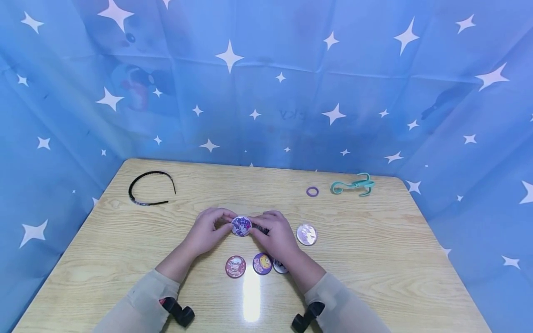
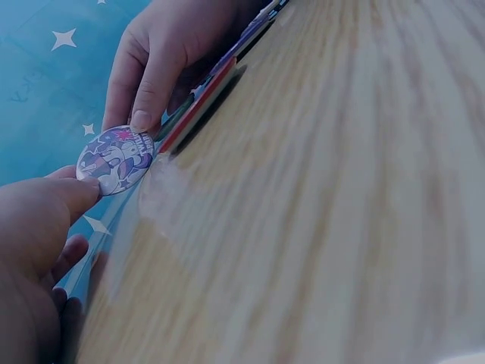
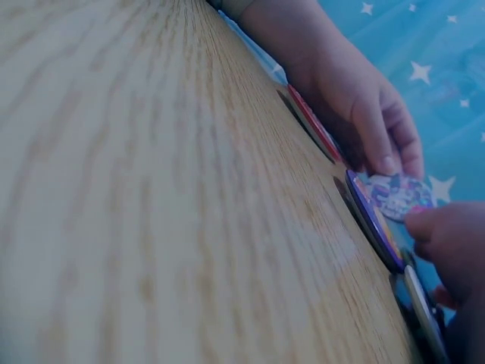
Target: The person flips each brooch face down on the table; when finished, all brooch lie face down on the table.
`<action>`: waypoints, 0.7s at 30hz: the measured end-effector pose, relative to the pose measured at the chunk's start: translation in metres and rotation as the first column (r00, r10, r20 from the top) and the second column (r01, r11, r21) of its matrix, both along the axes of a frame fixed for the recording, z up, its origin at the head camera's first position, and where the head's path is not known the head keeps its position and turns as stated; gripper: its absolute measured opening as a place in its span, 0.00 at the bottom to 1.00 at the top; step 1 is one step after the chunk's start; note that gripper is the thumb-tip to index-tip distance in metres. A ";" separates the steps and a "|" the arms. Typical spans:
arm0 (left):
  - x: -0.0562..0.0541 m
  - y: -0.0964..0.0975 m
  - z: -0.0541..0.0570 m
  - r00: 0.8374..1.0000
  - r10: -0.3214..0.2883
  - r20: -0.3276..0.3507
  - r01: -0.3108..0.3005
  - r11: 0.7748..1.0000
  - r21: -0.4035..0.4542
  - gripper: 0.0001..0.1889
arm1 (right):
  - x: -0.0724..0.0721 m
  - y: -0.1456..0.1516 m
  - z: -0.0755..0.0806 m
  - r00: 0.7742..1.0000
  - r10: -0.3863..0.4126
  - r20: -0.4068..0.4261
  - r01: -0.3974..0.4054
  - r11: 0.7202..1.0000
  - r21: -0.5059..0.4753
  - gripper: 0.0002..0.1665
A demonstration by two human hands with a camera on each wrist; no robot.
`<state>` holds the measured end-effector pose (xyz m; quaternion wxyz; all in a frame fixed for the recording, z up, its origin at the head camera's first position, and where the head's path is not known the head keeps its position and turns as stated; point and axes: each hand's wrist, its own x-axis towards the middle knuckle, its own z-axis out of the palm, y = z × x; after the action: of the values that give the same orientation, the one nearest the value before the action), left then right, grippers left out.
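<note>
Now | left hand (image 1: 208, 232), right hand (image 1: 275, 231) pinching purple badge (image 1: 241, 226) | wood-grain table (image 1: 395, 245) | starry blue curtain (image 1: 266, 92)

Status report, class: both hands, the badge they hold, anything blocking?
Left hand and right hand: pinching opposite edges of one patterned badge. Picture side visible, between the hands. Nothing obvious in the way; red badge lies apart.

Head view: bright, even light, mostly sharp. White glare strip (image 1: 251, 296) on tabletop (image 1: 374, 277), midway between left and right edges, toward near edge. Pale badge (image 1: 306, 234) partly washed out by shine. Shadows soft, faint. Both wrist views: dimmer, bluish, hazy, close wood grain blurry. Left wrist: dark shadow under red-edged badge (image 2: 198, 108). Right wrist: patterned badge (image 3: 399, 197) print smeared.
</note>
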<state>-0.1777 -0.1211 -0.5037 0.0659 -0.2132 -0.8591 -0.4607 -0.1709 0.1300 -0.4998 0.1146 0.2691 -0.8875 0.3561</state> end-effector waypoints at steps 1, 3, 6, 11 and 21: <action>0.000 0.000 0.000 1.000 0.001 0.003 -0.001 1.000 0.003 0.14 | 0.000 0.000 0.000 1.000 -0.011 0.016 0.011 1.000 0.004 0.19; 0.000 0.001 -0.001 1.000 0.003 0.005 -0.003 1.000 0.009 0.14 | 0.000 -0.001 0.001 0.998 -0.034 0.050 0.034 0.999 0.013 0.18; 0.000 0.001 -0.001 1.000 0.004 0.000 -0.004 1.000 0.018 0.14 | 0.001 -0.002 0.002 0.994 -0.064 0.085 0.064 0.998 0.013 0.17; 0.000 0.000 -0.002 1.000 0.008 -0.014 -0.008 1.000 0.016 0.15 | 0.001 -0.003 0.001 0.993 -0.080 0.088 0.080 0.997 0.008 0.16; 0.000 0.001 -0.002 1.000 -0.007 -0.014 0.008 1.000 0.030 0.13 | 0.000 -0.002 -0.001 0.989 -0.094 0.115 0.096 0.995 -0.009 0.10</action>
<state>-0.1778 -0.1197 -0.5059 0.0732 -0.2185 -0.8507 -0.4725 -0.1713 0.1284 -0.5012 0.0823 0.2051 -0.9018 0.3713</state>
